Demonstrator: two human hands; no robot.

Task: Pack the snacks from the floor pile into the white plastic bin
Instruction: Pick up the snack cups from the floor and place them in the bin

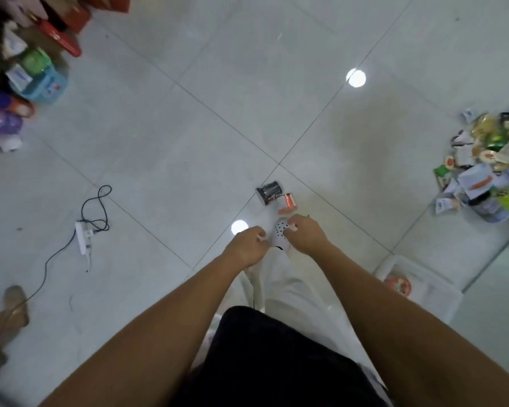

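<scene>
On the head camera I see the shallow rectangular white plastic bin (437,296) at lower right holding one round red pack (398,286), the crinkly snack pile (488,171) well apart on the glossy floor, and the left hand (249,245) and right hand (304,235) with fingers curled, on what I cannot tell.

Two hands, left hand (249,245) and right hand (304,235); one pile (488,168); one bin (432,293) holding one snack (397,285); one can (267,191); one orange pack (288,203); one power strip (82,237).
</scene>
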